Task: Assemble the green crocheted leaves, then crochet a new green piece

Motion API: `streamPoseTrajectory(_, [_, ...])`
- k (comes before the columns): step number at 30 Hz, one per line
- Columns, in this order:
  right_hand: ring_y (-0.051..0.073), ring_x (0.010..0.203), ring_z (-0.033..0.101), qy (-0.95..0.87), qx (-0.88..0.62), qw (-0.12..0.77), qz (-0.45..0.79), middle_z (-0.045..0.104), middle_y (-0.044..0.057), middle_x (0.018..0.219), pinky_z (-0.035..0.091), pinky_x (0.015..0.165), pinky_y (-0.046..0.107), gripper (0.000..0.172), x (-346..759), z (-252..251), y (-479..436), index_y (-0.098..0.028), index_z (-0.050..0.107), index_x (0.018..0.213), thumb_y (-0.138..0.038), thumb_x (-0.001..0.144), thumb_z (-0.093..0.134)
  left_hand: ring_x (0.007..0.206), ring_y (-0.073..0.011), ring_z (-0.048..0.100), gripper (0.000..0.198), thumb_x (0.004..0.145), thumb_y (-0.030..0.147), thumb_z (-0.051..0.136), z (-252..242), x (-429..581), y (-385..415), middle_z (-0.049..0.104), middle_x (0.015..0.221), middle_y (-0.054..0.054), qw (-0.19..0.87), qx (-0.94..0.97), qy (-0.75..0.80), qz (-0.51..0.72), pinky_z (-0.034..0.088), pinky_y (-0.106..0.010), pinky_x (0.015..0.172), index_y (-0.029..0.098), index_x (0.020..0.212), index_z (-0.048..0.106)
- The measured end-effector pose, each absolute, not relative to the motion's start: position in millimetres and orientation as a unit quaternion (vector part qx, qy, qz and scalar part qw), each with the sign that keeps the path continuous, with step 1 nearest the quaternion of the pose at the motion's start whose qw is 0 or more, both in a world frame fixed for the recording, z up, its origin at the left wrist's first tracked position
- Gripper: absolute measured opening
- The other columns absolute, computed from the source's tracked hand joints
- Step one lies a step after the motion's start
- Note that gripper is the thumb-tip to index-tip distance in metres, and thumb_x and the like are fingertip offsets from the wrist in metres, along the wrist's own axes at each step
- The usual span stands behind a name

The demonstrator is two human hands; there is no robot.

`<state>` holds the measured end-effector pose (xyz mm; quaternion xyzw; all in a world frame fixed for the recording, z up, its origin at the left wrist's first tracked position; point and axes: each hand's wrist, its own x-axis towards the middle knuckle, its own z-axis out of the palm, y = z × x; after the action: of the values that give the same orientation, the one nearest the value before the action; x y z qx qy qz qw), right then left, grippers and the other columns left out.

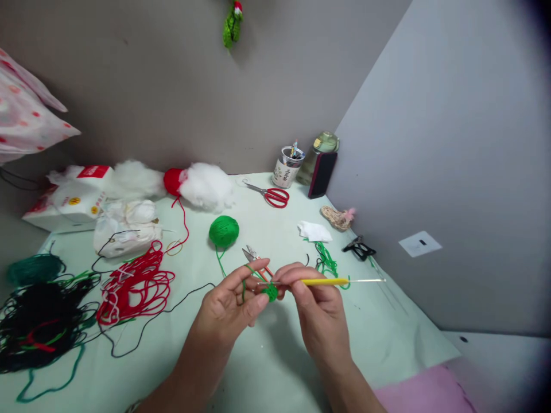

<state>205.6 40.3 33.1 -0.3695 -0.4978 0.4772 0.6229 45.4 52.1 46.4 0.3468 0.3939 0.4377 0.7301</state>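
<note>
My left hand [235, 295] pinches a small round piece of green crochet [270, 292], with green yarn looped over its raised index finger. In my right hand [318, 304] is a crochet hook [325, 281] with a yellow handle and metal ends. Its left tip meets the green piece between the two hands, and its other end points right. From the fingers the yarn runs back to a green yarn ball [224, 231] on the table. Just behind my fingers lie small orange-handled scissors [258, 261], partly hidden.
Tangled red yarn [138, 287] and black yarn [38, 321] lie at left. White stuffing [206, 186] and a box [69, 201] stand behind. Farther back are red-handled scissors [271, 195], a pen cup [286, 169] and a phone [322, 175]. Green yarn scraps [327, 259] and a black clip [359, 248] lie right.
</note>
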Motion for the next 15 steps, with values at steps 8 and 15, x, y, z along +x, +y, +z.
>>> streamPoseTrajectory(8, [0.014,0.081,0.063,-0.471,-0.365,0.635,0.491,0.072,0.003,0.093,0.05,0.074,0.028,0.019,206.3,33.9,38.2,-0.024,0.073,0.097,-0.028,0.103,0.056,0.082,-0.0137,0.059,0.04,0.077,0.028,0.085,44.3,43.6,51.9,0.065,0.086,0.0,0.728,0.326,0.409,0.443,0.047,-0.023,0.075,0.029,0.117,0.077])
streamPoseTrajectory(15, [0.016,0.08,0.065,-0.52,-0.358,0.626,0.457,0.073,0.005,0.091,0.053,0.074,0.03,0.02,208.2,40.1,36.9,-0.023,0.069,0.095,-0.026,0.104,0.052,0.082,-0.013,0.059,0.037,0.075,0.031,0.087,48.9,43.1,51.2,0.064,0.086,0.0,0.724,0.313,0.425,0.444,0.047,-0.023,0.079,0.03,0.111,0.08])
